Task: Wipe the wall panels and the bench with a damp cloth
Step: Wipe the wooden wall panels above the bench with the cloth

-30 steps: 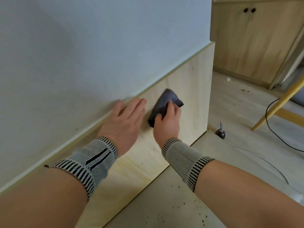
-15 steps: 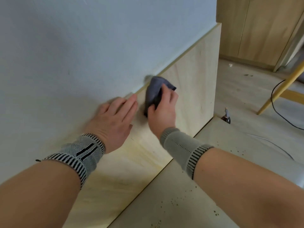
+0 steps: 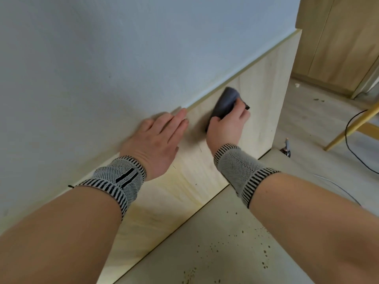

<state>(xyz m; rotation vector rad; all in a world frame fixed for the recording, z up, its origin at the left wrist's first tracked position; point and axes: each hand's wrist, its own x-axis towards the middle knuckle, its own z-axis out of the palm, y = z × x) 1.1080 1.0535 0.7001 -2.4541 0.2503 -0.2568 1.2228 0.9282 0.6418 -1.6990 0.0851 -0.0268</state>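
**Wiping a wooden wall panel with a grey cloth**

We see a pale painted wall (image 3: 102,58) above a light wooden wall panel (image 3: 264,83), with a speckled bench (image 3: 215,253) below. Our right hand (image 3: 225,128) presses a dark grey cloth (image 3: 225,102) against the panel, just under its top edge; the cloth is bunched and blurred, bulging above the curled fingers that grip it. Our left hand (image 3: 155,140) lies flat just beside it, fingers straight and together, spanning wall and panel.
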